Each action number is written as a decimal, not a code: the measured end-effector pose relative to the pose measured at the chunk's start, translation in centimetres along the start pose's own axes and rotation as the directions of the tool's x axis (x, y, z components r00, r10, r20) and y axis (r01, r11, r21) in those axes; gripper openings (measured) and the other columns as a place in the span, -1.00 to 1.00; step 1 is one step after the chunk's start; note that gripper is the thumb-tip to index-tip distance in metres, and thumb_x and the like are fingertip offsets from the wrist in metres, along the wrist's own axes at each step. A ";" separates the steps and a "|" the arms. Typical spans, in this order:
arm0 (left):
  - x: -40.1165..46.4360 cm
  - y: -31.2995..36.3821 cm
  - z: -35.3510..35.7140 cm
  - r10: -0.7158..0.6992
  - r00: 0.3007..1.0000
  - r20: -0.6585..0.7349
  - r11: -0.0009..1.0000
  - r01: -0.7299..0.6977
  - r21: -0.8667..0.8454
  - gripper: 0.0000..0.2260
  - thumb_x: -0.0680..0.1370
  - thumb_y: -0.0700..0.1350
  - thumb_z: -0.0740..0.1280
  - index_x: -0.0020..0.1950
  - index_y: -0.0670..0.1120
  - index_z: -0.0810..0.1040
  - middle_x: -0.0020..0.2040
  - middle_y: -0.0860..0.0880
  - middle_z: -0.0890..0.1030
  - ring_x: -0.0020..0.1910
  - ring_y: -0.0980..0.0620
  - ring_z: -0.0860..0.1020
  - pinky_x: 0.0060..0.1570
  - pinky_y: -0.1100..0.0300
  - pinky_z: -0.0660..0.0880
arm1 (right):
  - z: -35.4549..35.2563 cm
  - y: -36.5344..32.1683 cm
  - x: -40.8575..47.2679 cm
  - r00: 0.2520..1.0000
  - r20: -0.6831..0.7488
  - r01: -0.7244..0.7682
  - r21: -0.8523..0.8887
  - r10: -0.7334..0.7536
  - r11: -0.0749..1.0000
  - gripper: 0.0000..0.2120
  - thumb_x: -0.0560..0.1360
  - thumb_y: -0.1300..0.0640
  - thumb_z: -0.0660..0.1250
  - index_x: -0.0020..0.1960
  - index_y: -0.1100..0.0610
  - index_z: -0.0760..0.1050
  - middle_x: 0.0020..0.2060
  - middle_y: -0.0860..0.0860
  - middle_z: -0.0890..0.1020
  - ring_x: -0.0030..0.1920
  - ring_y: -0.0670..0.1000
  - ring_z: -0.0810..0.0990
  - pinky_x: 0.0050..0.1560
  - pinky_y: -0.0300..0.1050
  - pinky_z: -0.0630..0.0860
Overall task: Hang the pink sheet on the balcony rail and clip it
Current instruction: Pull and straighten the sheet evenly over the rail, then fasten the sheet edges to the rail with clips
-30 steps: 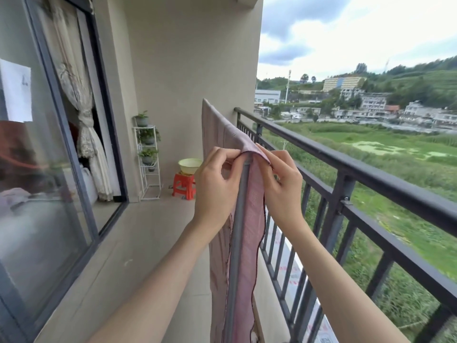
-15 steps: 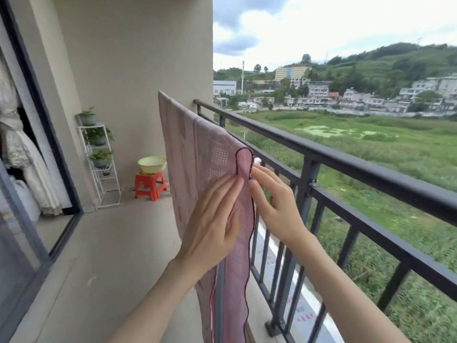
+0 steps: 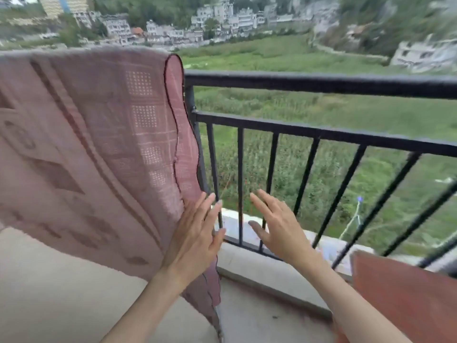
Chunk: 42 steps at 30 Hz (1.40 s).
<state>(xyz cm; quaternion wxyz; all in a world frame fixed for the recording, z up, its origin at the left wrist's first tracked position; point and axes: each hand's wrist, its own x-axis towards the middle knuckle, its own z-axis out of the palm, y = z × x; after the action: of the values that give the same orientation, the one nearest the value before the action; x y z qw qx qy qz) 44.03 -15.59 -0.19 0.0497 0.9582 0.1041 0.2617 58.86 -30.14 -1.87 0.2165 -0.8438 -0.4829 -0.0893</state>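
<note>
The pink patterned sheet (image 3: 99, 144) hangs over the black balcony rail (image 3: 321, 84) on the left and drapes down to the floor. Its dark-stitched right edge runs down beside a rail post. My left hand (image 3: 195, 238) lies flat against the sheet's lower right edge with straight fingers. My right hand (image 3: 277, 226) hovers open in front of the rail's bars, a little to the right of the sheet, and touches nothing. No clip is in view.
Black vertical bars (image 3: 304, 174) stand on a concrete curb (image 3: 267, 268) along the balcony floor. A reddish-brown cushion-like thing (image 3: 405, 298) sits at the lower right. Green fields and houses lie beyond the rail.
Both hands have dropped from the sheet's top edge to its lower part. The right hand has let go of the edge and opened. The view has turned right, toward the rail.
</note>
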 end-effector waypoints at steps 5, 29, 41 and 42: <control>-2.6 4.6 3.9 0.185 0.963 0.196 0.973 -0.151 -0.174 -0.50 0.61 0.13 -0.10 0.37 -0.15 0.30 0.35 -0.17 0.42 0.37 -0.11 0.30 0.33 0.02 0.22 | -1.7 0.7 -11.5 0.935 0.049 -0.347 -0.065 0.350 0.936 -0.44 0.47 -0.14 0.09 0.37 0.13 0.35 0.31 0.18 0.47 0.27 0.19 0.49 0.18 0.22 0.47; -28.8 33.0 14.8 0.742 0.325 0.587 0.670 -0.321 -0.669 -0.58 0.58 -0.11 0.21 0.43 -0.14 0.29 0.43 -0.13 0.33 0.43 -0.09 0.27 0.36 0.05 0.27 | 1.4 -5.5 -55.6 -0.179 0.122 -0.973 0.121 0.976 -0.194 -0.48 0.53 -0.07 0.23 0.41 0.12 0.25 0.30 0.03 0.38 0.33 0.05 0.31 0.28 -0.11 0.29; -28.4 40.7 20.4 0.653 0.468 0.595 0.752 -0.309 -0.582 -0.72 0.43 -0.22 0.42 0.12 -0.24 0.55 -0.07 -0.19 0.53 -0.09 -0.22 0.49 -0.11 -0.03 0.48 | 3.1 -2.8 -56.7 -0.152 0.169 -0.974 0.141 0.974 -0.177 -0.77 0.53 0.13 0.19 0.18 0.13 0.37 0.09 0.05 0.43 0.11 0.10 0.48 -0.01 -0.11 0.37; -28.6 40.9 20.5 0.643 0.466 0.608 0.761 -0.303 -0.573 -0.74 0.44 -0.21 0.41 0.10 -0.23 0.56 -0.07 -0.18 0.53 -0.07 -0.22 0.48 -0.09 -0.03 0.47 | 3.0 -2.9 -57.0 -0.163 0.176 -0.968 0.165 0.971 -0.192 -0.79 0.52 0.14 0.20 0.15 0.13 0.39 0.07 0.04 0.44 0.08 0.10 0.49 -0.05 -0.12 0.35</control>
<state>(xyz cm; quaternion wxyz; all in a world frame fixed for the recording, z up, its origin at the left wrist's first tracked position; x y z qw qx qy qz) 37.54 -62.68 -25.70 0.2007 0.9313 -0.2581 -0.1608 26.66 -71.78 -24.25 0.3112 -0.8777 0.3270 0.1608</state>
